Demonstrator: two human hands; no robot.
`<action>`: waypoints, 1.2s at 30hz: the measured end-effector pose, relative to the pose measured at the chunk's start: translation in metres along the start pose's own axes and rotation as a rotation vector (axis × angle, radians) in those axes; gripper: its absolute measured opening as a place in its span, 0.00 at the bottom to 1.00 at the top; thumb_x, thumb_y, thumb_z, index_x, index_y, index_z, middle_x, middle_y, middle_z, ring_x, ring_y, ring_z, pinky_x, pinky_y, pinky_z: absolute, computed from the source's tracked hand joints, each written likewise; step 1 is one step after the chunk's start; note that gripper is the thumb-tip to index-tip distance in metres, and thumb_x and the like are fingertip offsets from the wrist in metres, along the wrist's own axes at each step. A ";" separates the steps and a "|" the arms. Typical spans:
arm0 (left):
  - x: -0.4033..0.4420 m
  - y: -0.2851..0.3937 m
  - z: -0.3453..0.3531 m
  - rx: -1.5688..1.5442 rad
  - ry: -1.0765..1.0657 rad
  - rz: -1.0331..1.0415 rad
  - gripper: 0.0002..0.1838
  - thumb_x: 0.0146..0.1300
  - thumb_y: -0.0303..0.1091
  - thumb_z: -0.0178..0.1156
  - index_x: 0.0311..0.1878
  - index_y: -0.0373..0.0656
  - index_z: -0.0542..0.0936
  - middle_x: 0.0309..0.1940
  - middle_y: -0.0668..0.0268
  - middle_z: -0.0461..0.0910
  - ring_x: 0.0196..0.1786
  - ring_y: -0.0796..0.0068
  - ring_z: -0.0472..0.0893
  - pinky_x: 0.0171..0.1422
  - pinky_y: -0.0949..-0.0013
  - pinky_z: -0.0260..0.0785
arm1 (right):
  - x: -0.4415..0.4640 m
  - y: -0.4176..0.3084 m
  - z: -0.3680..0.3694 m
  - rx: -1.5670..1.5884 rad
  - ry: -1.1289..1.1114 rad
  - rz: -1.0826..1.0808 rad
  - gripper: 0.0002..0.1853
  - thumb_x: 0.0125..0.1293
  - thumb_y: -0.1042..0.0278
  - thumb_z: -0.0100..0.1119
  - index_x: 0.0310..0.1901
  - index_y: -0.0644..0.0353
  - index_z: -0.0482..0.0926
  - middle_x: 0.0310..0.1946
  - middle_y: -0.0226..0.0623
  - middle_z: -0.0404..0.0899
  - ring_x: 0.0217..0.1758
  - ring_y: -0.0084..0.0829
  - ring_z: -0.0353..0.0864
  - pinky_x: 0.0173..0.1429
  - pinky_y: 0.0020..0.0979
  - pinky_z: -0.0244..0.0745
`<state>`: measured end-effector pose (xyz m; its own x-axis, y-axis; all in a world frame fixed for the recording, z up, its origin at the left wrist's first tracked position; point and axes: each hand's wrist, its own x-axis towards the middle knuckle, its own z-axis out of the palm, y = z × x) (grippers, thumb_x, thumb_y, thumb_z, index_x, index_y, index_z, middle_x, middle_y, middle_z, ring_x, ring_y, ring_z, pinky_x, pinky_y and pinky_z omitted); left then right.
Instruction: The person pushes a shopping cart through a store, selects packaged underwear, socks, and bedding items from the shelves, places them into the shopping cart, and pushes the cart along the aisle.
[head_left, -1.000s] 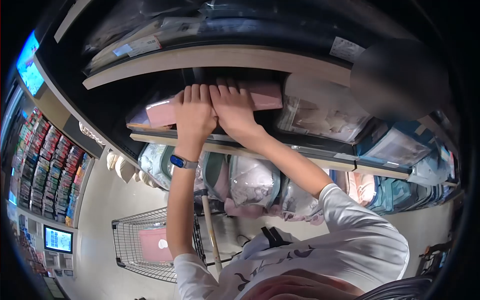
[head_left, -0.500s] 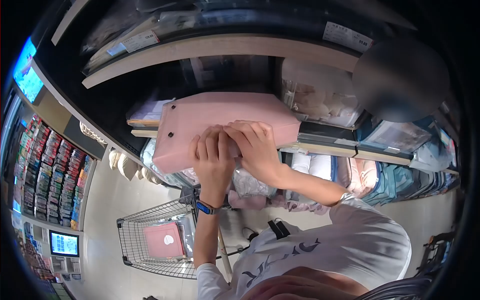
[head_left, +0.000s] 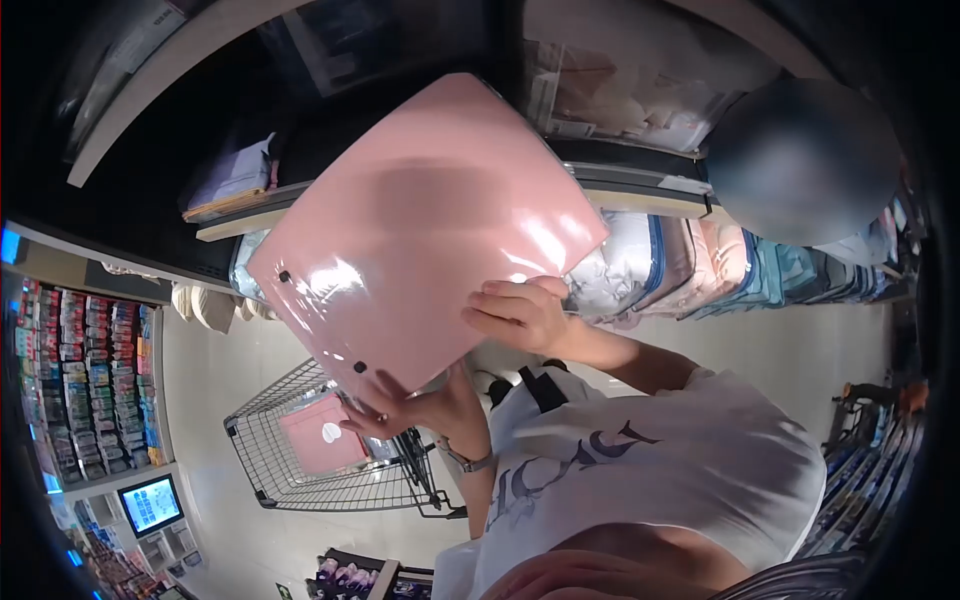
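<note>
A large flat pink package (head_left: 420,210) in shiny clear plastic, with two black snaps near its left edge, is held up tilted before the shelf. My right hand (head_left: 520,315) grips its lower right edge, fingers lying over the front face; the thumb is hidden. At the lower corner, beside one snap, is my left hand (head_left: 410,405), its fingers spread and touching or very near the edge. Below that hand, a smaller pink package with a white round label (head_left: 330,432) lies in a wire shopping cart (head_left: 285,470).
Dark shelving with a pale wooden edge (head_left: 640,203) runs across the front. Folded bedding packs (head_left: 700,265) line the lower level, and a lilac pack (head_left: 230,180) sits at left. Racks of small packaged goods (head_left: 100,370) and a lit screen (head_left: 150,503) stand far left.
The pink package has swung up and turned, its broad face now towards me. My left hand has moved from its middle down to the lower corner, fingers spreading. My right hand has shifted to its edge.
</note>
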<state>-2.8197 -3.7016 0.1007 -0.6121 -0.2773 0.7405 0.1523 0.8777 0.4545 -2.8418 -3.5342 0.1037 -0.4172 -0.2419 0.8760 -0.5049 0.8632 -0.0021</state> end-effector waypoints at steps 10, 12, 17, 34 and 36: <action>-0.050 0.017 -0.008 -1.957 -0.368 -1.169 0.27 0.76 0.41 0.60 0.72 0.41 0.70 0.70 0.61 0.74 0.74 0.67 0.70 0.85 0.54 0.57 | -0.024 -0.026 0.000 -0.069 -0.039 0.124 0.20 0.54 0.62 0.70 0.52 0.38 0.89 0.55 0.16 0.79 0.61 0.24 0.74 0.62 0.33 0.58; -0.051 0.028 0.005 -1.941 -0.451 -1.257 0.25 0.79 0.44 0.56 0.72 0.40 0.70 0.70 0.61 0.74 0.74 0.69 0.71 0.84 0.58 0.57 | -0.019 -0.043 -0.003 -0.041 -0.089 0.258 0.21 0.55 0.62 0.69 0.53 0.39 0.89 0.57 0.18 0.78 0.63 0.27 0.73 0.63 0.36 0.58; -0.050 0.017 0.015 -1.890 -0.550 -1.335 0.28 0.80 0.47 0.54 0.72 0.38 0.69 0.68 0.62 0.76 0.73 0.71 0.71 0.80 0.66 0.61 | -0.048 -0.057 -0.015 0.451 0.091 0.426 0.26 0.52 0.78 0.70 0.55 0.55 0.80 0.59 0.46 0.69 0.65 0.41 0.70 0.74 0.51 0.61; -0.099 0.039 -0.040 -1.553 -0.205 -0.968 0.27 0.69 0.37 0.68 0.68 0.42 0.73 0.65 0.65 0.76 0.69 0.67 0.74 0.77 0.58 0.63 | -0.070 -0.037 -0.038 1.977 -0.329 1.434 0.32 0.61 0.72 0.71 0.66 0.61 0.70 0.63 0.38 0.75 0.66 0.36 0.74 0.68 0.37 0.71; -0.092 0.041 -0.067 -1.637 -0.008 -1.022 0.31 0.68 0.41 0.69 0.71 0.43 0.73 0.70 0.63 0.74 0.72 0.64 0.72 0.80 0.58 0.60 | -0.068 -0.027 -0.040 2.078 -0.419 1.205 0.29 0.58 0.73 0.73 0.62 0.62 0.75 0.59 0.37 0.77 0.62 0.35 0.76 0.64 0.36 0.73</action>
<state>-2.7051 -3.6665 0.0848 -0.9289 -0.3643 -0.0658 0.2540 -0.7566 0.6025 -2.7697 -3.5235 0.0632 -0.8919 -0.4502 0.0419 0.2962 -0.6518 -0.6982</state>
